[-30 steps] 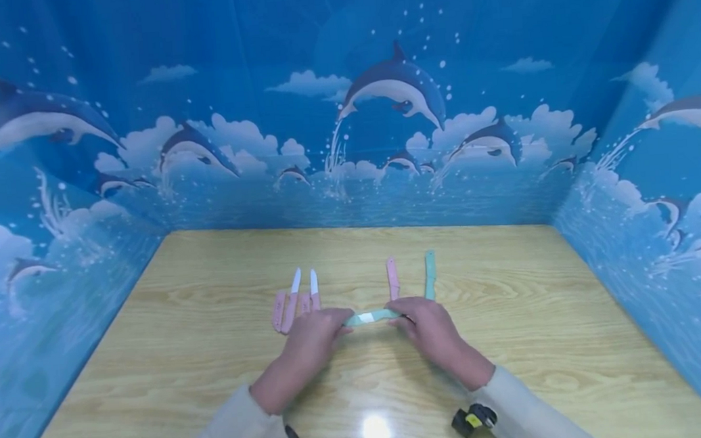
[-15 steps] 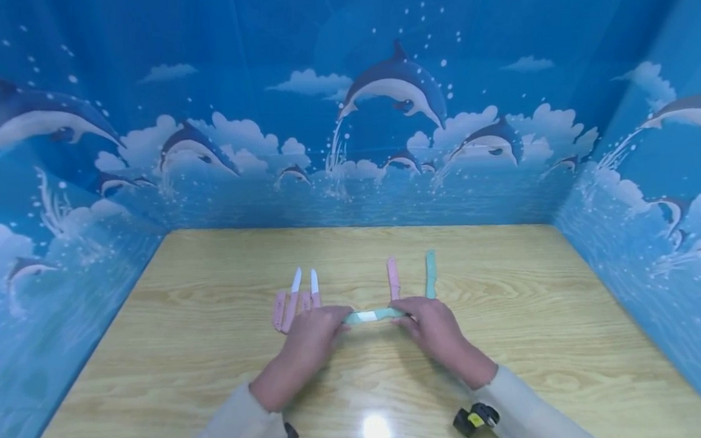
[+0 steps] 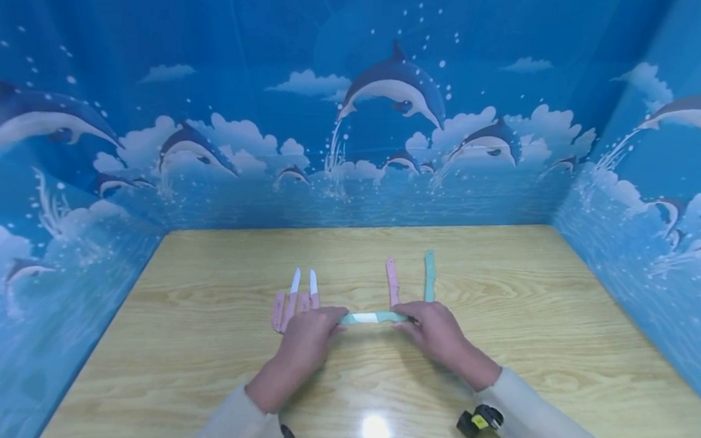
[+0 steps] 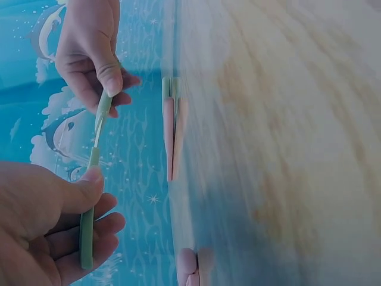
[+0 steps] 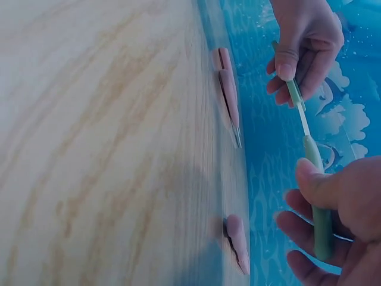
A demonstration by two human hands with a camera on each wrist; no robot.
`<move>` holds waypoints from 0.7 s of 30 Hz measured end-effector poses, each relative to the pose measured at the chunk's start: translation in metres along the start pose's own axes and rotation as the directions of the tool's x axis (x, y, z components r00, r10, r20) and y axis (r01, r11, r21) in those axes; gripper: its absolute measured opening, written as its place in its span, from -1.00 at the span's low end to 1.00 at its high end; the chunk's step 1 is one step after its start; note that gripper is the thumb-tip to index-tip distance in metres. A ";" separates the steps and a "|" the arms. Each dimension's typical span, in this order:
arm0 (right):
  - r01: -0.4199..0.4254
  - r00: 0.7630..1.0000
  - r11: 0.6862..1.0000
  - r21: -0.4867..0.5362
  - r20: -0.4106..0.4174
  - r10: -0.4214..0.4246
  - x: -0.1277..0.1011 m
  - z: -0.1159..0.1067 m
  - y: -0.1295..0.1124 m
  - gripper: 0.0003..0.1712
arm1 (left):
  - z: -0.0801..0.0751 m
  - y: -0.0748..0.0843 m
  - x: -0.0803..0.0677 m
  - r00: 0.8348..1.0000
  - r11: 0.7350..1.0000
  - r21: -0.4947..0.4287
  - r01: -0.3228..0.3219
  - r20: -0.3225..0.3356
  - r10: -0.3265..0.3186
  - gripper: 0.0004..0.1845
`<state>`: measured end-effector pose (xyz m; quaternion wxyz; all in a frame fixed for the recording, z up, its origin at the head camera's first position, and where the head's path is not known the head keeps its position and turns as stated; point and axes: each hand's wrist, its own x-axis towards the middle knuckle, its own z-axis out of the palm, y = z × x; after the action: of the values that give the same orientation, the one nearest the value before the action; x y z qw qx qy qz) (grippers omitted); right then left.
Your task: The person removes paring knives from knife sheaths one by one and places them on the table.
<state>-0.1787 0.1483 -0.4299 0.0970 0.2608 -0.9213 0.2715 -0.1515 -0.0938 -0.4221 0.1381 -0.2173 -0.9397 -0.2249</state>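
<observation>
In front of me, level above the wooden table, is a green knife [image 3: 388, 317] with part of its white blade [image 3: 366, 317] bare. My right hand [image 3: 432, 323] pinches the handle [image 5: 322, 223] between thumb and fingers. At the other end, my left hand [image 3: 311, 336] pinches the green sheath [image 4: 87, 229], and the blade's tip end is hidden inside it. Both wrist views show the bare blade as a short stretch between sheath and handle.
Beyond my left hand lie two pink knives [image 3: 291, 308] with white blades bare, beside two pink sheaths [image 3: 277, 311]. Behind my right hand lie a pink knife [image 3: 393, 280] and a green knife [image 3: 430, 274], no blade showing. A dolphin-print curtain [image 3: 349, 199] borders the table [image 3: 516, 316].
My hands have drawn slightly apart, and a little more white blade shows between handle and sheath. The green knife lies straighter across the view. The knives on the table have not moved.
</observation>
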 end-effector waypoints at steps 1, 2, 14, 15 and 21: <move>0.002 1.000 1.000 -0.001 -0.007 -0.002 0.000 0.000 0.000 -0.68 | 0.000 0.000 0.000 1.000 1.000 0.002 -0.005 0.004 0.005 -0.75; 0.006 1.000 1.000 -0.006 -0.015 -0.006 0.000 0.000 0.000 -0.68 | 0.001 -0.001 0.000 1.000 1.000 -0.002 -0.009 0.007 0.009 -0.75; 0.041 0.999 0.999 -0.016 -0.030 -0.042 -0.001 0.001 0.002 -0.67 | -0.001 -0.001 -0.002 1.000 1.000 -0.021 -0.012 -0.017 0.011 -0.77; 0.052 0.998 0.998 -0.021 -0.041 -0.052 0.000 0.001 0.002 -0.68 | 0.000 -0.001 -0.002 1.000 1.000 -0.020 -0.019 -0.016 0.019 -0.77; 0.054 0.998 0.998 -0.016 -0.027 -0.054 0.000 -0.001 0.002 -0.68 | -0.002 -0.001 -0.002 1.000 1.000 -0.014 -0.011 -0.009 0.011 -0.75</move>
<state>-0.1797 0.1507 -0.4305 0.1190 0.2811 -0.9146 0.2652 -0.1498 -0.0966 -0.4221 0.1420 -0.2223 -0.9363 -0.2317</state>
